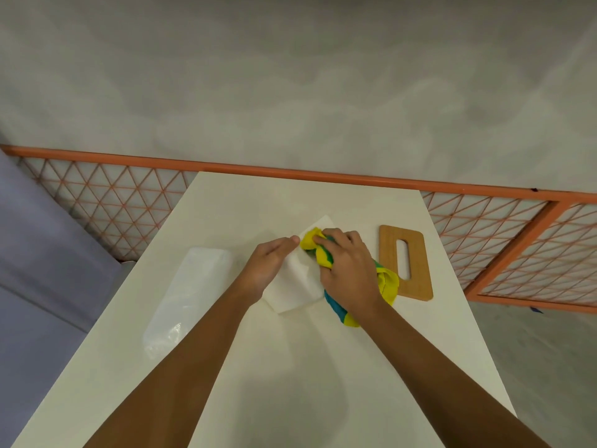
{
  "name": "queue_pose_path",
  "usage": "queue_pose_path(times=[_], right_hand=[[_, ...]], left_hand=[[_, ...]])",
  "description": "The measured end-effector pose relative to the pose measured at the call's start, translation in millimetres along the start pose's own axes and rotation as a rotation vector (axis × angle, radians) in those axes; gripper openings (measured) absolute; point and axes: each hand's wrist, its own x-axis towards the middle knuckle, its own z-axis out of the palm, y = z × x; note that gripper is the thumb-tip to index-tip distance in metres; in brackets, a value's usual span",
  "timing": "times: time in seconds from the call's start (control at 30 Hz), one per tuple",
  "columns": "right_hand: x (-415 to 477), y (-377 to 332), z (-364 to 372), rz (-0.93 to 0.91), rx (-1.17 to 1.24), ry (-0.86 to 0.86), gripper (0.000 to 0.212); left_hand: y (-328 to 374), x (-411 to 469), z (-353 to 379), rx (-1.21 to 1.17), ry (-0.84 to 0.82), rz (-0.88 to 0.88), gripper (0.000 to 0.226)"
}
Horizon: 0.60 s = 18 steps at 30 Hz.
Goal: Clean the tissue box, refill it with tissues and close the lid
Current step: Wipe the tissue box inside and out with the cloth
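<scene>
Hidden: tissue box (295,286), mid-table, white on white; the hands cover its top.
Left hand (268,266): fingers straight, flat against the box's left side.
Right hand (347,270): clutches a yellow-green cloth (389,282) on the box.
Table (290,367): wooden lid (387,253) right, tissue pack (190,292) left.
Room: orange fence (113,205).

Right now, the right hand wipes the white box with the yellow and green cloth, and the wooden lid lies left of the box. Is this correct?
Not quite. The head view shows the wooden lid lying on the table right of the white box, not left. The rest is correct: the right hand wipes the box with the yellow and green cloth.
</scene>
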Motion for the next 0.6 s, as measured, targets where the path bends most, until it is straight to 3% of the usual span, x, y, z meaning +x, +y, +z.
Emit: queue_pose_path(times=[0.1,0.23,0.4,0.6], right_hand=[[12,6,-9,-0.028,0.031,-0.031,0.040],[25,14,-13,0.157,-0.007,-0.044,0.035],[13,6,-6,-0.023,-0.015,-0.038,0.037],[23,26,-6,0.234,0.002,-0.034,0.033]], left_hand=[[-2,-2,2,0.021,-0.007,0.013,0.027],[0,-5,10,0.051,-0.012,0.007,0.021],[0,-4,8,0.028,0.001,0.014,0.021],[-1,-4,14,-0.010,0.028,0.006,0.024]])
